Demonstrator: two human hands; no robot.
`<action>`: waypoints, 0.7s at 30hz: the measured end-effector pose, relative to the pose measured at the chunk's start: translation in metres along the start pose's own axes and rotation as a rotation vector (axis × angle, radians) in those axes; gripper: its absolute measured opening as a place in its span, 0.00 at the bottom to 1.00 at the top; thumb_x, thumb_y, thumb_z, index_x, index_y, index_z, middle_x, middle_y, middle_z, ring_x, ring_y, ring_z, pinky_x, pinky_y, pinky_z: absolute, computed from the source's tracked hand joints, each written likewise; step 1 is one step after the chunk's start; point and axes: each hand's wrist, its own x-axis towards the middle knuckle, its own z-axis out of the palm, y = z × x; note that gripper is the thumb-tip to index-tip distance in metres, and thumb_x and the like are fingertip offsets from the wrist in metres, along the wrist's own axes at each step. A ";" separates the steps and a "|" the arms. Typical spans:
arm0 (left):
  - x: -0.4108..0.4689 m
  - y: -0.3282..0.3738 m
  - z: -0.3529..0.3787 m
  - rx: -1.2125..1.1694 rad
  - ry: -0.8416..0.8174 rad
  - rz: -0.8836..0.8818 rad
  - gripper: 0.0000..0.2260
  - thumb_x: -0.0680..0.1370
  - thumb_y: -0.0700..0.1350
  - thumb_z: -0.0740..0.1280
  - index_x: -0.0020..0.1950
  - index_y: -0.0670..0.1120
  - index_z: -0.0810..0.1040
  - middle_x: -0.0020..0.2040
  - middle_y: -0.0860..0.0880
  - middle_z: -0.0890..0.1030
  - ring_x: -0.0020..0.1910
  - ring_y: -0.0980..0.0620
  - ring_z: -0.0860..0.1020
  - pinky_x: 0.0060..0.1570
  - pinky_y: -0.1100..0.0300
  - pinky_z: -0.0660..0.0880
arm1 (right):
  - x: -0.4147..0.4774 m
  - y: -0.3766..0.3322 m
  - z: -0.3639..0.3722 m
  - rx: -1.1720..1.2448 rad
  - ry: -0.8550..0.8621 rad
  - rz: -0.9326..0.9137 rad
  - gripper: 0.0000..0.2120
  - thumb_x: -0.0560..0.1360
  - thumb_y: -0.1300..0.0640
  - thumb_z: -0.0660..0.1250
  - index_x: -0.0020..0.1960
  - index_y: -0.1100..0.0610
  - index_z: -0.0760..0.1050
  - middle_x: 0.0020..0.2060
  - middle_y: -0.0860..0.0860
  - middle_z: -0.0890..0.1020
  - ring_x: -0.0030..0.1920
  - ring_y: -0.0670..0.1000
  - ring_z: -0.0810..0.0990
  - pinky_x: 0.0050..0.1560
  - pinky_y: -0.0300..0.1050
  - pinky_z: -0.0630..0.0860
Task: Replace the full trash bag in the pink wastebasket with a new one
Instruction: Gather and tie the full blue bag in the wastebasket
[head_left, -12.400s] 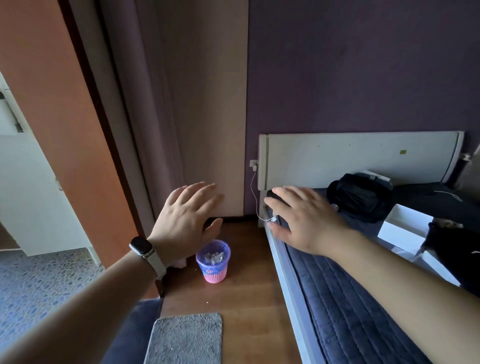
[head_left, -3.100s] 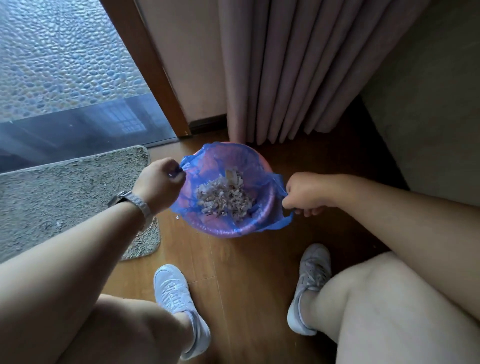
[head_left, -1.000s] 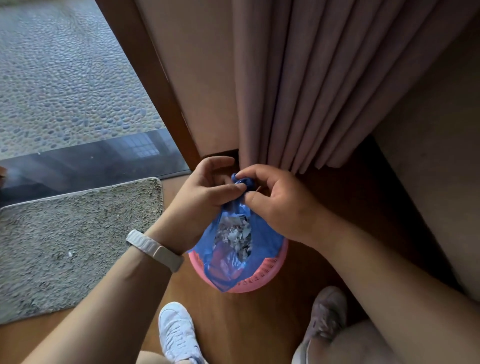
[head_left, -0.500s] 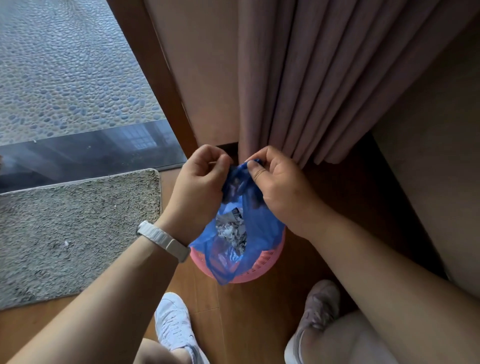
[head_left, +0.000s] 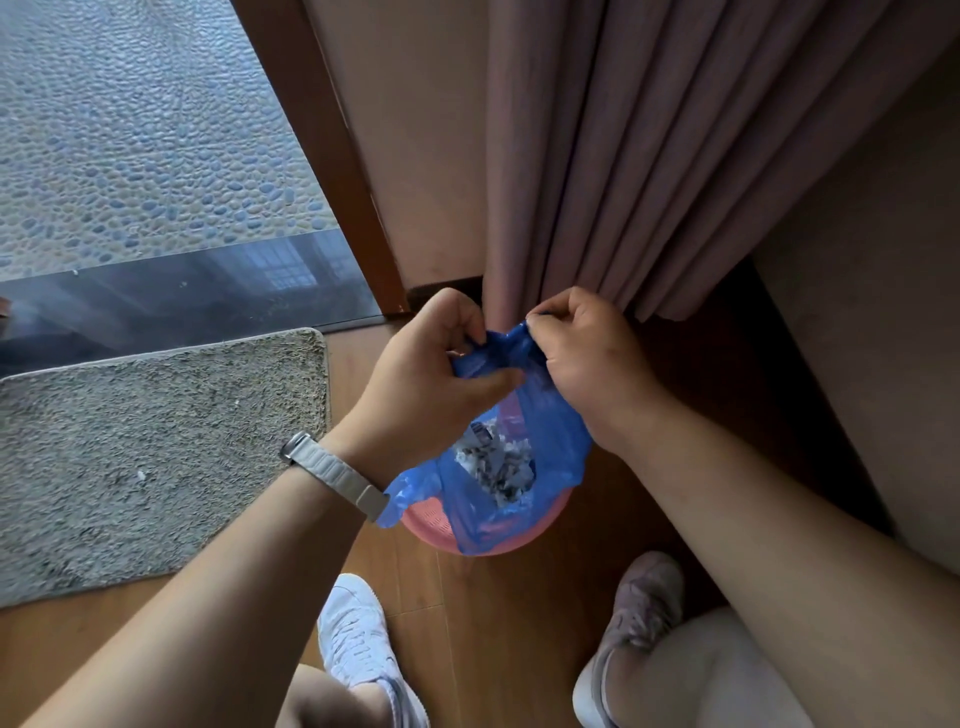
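The floor (head_left: 498, 623) is wood, with a grey mat (head_left: 156, 457) to the left and a curtain (head_left: 623, 156) hanging just behind the work. On the floor, between the person's shoes and the curtain, stands the pink basket (head_left: 524, 535); only the near arc of its rim shows, the rest being covered by the blue bag (head_left: 550, 447) that still sits in it.

The bag's long axis runs roughly upright, from its filled belly in the basket to its gathered mouth above. The whitish scraps (head_left: 498, 467) lie low, seen through a gap in the near side where the film has not yet been drawn together. So the load hangs straight below the grip, and the coming lift would be judged to go straight up along that axis.

The left hand (head_left: 431, 384) has its grip closed on the left part of the gathered mouth, thumb laid across the film. The right hand (head_left: 587, 358) pinches the right part, fingers curled tight. The two hands are almost touching, and equally near the bag's neck, so neither has an advantage. A loose flap (head_left: 410, 499) droops over the rim at the left, under the wrist, and looks likely to need gathering in before the mouth is tied.
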 end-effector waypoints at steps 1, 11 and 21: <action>0.000 -0.002 -0.001 0.031 -0.011 -0.013 0.17 0.67 0.41 0.75 0.41 0.52 0.67 0.34 0.49 0.75 0.29 0.55 0.67 0.29 0.58 0.68 | 0.000 0.000 -0.001 -0.003 -0.014 -0.009 0.09 0.75 0.64 0.63 0.39 0.53 0.72 0.32 0.49 0.76 0.33 0.47 0.74 0.35 0.44 0.73; 0.004 -0.004 -0.001 -0.002 0.101 0.000 0.17 0.67 0.36 0.75 0.39 0.54 0.69 0.36 0.39 0.76 0.31 0.54 0.67 0.30 0.62 0.66 | -0.006 0.007 -0.005 -0.199 -0.220 -0.148 0.06 0.76 0.61 0.65 0.41 0.53 0.75 0.30 0.49 0.77 0.33 0.45 0.74 0.35 0.43 0.72; 0.007 -0.006 -0.004 -0.270 0.095 -0.021 0.14 0.64 0.30 0.68 0.40 0.47 0.73 0.35 0.52 0.76 0.34 0.53 0.73 0.33 0.64 0.69 | -0.012 0.004 -0.006 -0.020 -0.483 -0.085 0.05 0.73 0.63 0.71 0.49 0.62 0.78 0.38 0.54 0.80 0.40 0.47 0.77 0.43 0.43 0.75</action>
